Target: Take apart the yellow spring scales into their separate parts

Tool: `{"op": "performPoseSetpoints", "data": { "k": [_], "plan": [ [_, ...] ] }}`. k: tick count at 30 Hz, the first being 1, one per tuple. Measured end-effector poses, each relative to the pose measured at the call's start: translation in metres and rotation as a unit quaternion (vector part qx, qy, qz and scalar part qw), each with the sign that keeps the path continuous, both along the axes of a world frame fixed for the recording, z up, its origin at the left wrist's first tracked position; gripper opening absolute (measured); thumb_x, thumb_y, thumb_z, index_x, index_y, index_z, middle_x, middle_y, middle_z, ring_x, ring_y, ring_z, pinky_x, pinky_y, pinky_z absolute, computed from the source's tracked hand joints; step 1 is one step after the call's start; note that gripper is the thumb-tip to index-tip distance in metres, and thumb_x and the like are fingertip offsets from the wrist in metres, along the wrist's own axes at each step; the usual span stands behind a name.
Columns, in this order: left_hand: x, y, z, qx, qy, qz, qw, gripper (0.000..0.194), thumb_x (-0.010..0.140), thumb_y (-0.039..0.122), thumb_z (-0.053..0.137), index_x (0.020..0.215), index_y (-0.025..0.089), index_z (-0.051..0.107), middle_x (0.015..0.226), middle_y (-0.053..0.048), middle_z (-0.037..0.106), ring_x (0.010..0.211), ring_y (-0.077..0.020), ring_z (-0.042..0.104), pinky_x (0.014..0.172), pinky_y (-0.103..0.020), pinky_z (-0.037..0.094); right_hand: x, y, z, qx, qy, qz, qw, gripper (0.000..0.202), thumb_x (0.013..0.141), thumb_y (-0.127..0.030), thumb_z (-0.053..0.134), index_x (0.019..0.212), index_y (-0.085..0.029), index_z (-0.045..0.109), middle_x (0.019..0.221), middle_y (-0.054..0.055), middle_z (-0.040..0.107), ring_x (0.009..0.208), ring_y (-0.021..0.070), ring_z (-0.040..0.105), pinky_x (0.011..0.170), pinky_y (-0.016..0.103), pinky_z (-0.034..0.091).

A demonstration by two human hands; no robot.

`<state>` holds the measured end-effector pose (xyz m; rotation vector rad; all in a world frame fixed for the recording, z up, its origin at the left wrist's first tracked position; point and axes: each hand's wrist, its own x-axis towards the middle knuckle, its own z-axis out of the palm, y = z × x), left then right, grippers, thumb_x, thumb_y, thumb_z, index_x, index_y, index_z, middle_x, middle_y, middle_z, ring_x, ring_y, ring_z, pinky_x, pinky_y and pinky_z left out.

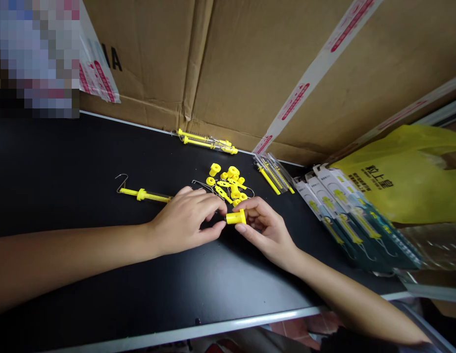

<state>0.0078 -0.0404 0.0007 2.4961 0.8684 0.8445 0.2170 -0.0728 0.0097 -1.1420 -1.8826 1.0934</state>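
My right hand [266, 230] pinches a yellow flanged plastic cap [235, 217] between thumb and fingers, its wide end toward the palm. At the cap's narrow left end, the thumb and forefinger of my left hand [193, 218] are closed around something small and dark, mostly hidden. Behind the left hand lies a spring scale [141, 194] with a wire hook, its right end covered by the hand. Just beyond both hands is a heap of loose yellow parts [233, 189], with caps, rings, pointed pieces and wire hooks among them.
Two assembled spring scales [206, 142] lie at the back of the black table [103, 294]. Clear tubes with yellow rods [274, 174] are right of the heap. Printed packages [345, 215] and a yellow plastic bag [397, 171] stand at right. A large cardboard box [250, 63] walls the back.
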Motion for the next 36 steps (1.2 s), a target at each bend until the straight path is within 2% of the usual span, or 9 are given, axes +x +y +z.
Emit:
{"op": "performPoseSetpoints", "data": {
  "k": [9,12,15,18,23,27,30,36],
  "plan": [
    [0.001,0.001,-0.001,-0.002,-0.008,0.001,1.000,0.006,0.079,0.023,0.052,0.084,0.020,0.053,0.070,0.005,0.051,0.071,-0.0115,0.051,0.068,-0.027,0.028,0.000,-0.001,0.002,0.019,-0.005,0.001,1.000,0.020,0.085,-0.034,0.059,0.099,-0.022,0.050,0.081,0.001,0.054,0.070,0.0120,0.051,0.058,0.024,0.040],
    [0.000,0.001,0.000,0.001,-0.009,0.007,1.000,0.005,0.079,0.022,0.051,0.083,0.019,0.052,0.070,0.005,0.051,0.072,-0.0116,0.052,0.069,-0.027,0.029,0.005,0.003,0.006,0.038,-0.010,-0.030,0.999,0.019,0.087,-0.035,0.055,0.099,-0.021,0.050,0.078,0.000,0.053,0.064,0.0107,0.049,0.056,0.023,0.040],
    [-0.001,0.001,0.000,0.014,-0.002,0.007,1.000,0.004,0.078,0.023,0.051,0.080,0.019,0.051,0.069,0.005,0.051,0.071,-0.0117,0.051,0.068,-0.028,0.028,0.014,0.013,0.008,0.090,-0.044,-0.087,0.991,0.019,0.088,-0.034,0.053,0.101,-0.021,0.052,0.079,0.001,0.053,0.062,0.0103,0.047,0.055,0.023,0.038],
    [-0.001,0.001,0.001,0.032,0.013,0.003,0.999,0.006,0.079,0.024,0.051,0.078,0.019,0.051,0.069,0.005,0.052,0.070,-0.0122,0.049,0.067,-0.028,0.028,0.022,0.028,0.005,0.152,-0.115,-0.116,0.975,0.021,0.087,-0.033,0.055,0.103,-0.020,0.054,0.079,0.001,0.052,0.061,0.0104,0.044,0.054,0.024,0.037],
    [-0.001,0.000,-0.001,0.062,0.038,-0.005,0.997,0.007,0.079,0.025,0.050,0.079,0.019,0.053,0.071,0.004,0.054,0.071,-0.0129,0.049,0.068,-0.028,0.028,0.020,0.048,0.002,0.231,-0.198,-0.061,0.951,0.025,0.086,-0.027,0.055,0.110,-0.020,0.057,0.079,0.001,0.050,0.065,0.0123,0.047,0.060,0.025,0.042],
    [-0.002,-0.001,-0.005,0.100,0.054,-0.022,0.993,0.010,0.080,0.026,0.049,0.080,0.019,0.056,0.071,0.003,0.054,0.072,-0.0138,0.048,0.069,-0.029,0.030,0.003,0.060,0.007,0.286,-0.266,-0.001,0.921,0.027,0.087,-0.025,0.055,0.114,-0.022,0.057,0.088,0.004,0.053,0.080,0.0161,0.053,0.072,0.028,0.046],
    [-0.002,-0.001,-0.006,0.106,0.056,-0.021,0.993,0.011,0.081,0.026,0.049,0.080,0.019,0.057,0.072,0.002,0.055,0.072,-0.0138,0.049,0.070,-0.029,0.030,-0.014,0.074,0.014,0.327,-0.324,0.011,0.888,0.029,0.088,-0.027,0.053,0.116,-0.020,0.057,0.095,0.006,0.055,0.090,0.0194,0.053,0.078,0.030,0.046],
    [-0.001,0.000,-0.006,0.097,0.054,-0.010,0.994,0.012,0.082,0.026,0.048,0.081,0.019,0.058,0.073,0.003,0.058,0.071,-0.0131,0.050,0.070,-0.029,0.030,-0.040,0.099,0.012,0.389,-0.406,0.043,0.826,0.033,0.088,-0.029,0.052,0.116,-0.015,0.059,0.097,0.010,0.053,0.088,0.0224,0.051,0.075,0.034,0.047]
  ]
}}
